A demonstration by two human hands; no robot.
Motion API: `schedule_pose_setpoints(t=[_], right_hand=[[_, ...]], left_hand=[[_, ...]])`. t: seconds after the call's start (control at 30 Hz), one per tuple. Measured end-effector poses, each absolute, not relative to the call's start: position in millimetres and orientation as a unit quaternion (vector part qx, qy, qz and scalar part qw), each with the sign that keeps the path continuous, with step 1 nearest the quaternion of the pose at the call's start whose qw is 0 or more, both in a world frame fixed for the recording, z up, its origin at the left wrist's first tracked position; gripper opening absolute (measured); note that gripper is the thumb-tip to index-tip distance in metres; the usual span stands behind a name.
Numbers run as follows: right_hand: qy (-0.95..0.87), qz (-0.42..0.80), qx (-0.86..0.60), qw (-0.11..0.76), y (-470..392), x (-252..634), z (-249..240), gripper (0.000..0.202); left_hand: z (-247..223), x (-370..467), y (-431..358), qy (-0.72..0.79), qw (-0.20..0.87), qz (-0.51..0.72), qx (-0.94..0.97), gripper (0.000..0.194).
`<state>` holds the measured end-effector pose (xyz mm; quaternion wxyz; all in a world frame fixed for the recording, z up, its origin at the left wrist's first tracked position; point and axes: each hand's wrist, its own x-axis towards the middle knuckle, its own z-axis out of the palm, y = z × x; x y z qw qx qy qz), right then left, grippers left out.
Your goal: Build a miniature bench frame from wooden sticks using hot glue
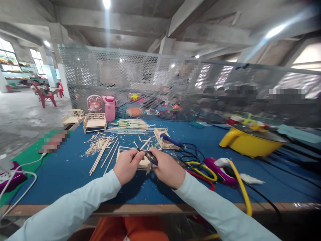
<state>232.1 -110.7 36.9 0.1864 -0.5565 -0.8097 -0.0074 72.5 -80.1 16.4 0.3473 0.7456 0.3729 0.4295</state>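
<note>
Over the middle of the blue table, my left hand (pixel 127 164) is closed in a pinch on a thin wooden stick (pixel 145 143) that points up and away. Close beside it, my right hand (pixel 168 169) grips dark-handled pliers (pixel 151 156), whose jaws meet the stick by my left fingertips. Beneath both hands sits a small wooden stick frame (pixel 143 165), partly hidden by them. Just behind, a blue-handled tool with a cord (pixel 171 140) rests on another stick model (pixel 163 134). Loose long sticks (pixel 100 157) lie left of my hands among offcuts.
Two stick models (pixel 95 123) and a pink bottle (pixel 109 108) stand at the back left, near a stick bundle (pixel 132 124). To the right are a yellow pan (pixel 250 142), a purple power strip (pixel 222 172) and tangled cords. A perforated metal screen (pixel 112 73) borders the back.
</note>
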Motion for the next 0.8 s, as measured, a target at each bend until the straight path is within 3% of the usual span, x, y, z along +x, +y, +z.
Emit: schedule_pose_setpoints(t=[0.2, 0.3, 0.5, 0.57, 0.67, 0.8], right_hand=[[-0.755, -0.192, -0.605, 0.166, -109.1, 234.4, 27.1, 0.024], [-0.75, -0.183, -0.61, 0.18, -105.6, 241.7, 27.5, 0.025], [-0.675, -0.025, -0.709, 0.206, -106.1, 278.7, 30.9, 0.02], [-0.679, -0.031, -0.715, 0.161, -109.3, 285.7, 24.9, 0.015], [-0.686, -0.091, -0.715, 0.098, -110.1, 283.2, 9.8, 0.026], [-0.677, -0.148, -0.715, 0.093, -96.4, 275.5, -6.1, 0.042]], left_hand=[[19.5, 90.9, -77.9, 0.428, 0.482, 0.373, 0.668, 0.035], [25.5, 95.1, -77.9, 0.409, 0.509, 0.365, 0.664, 0.034], [40.5, 72.9, -93.8, 0.343, 0.388, 0.335, 0.787, 0.036], [45.1, 63.3, -93.9, 0.331, 0.339, 0.339, 0.813, 0.034], [47.1, 56.6, -85.1, 0.321, 0.245, 0.338, 0.85, 0.034], [38.1, 59.5, -70.5, 0.325, 0.16, 0.321, 0.875, 0.038]])
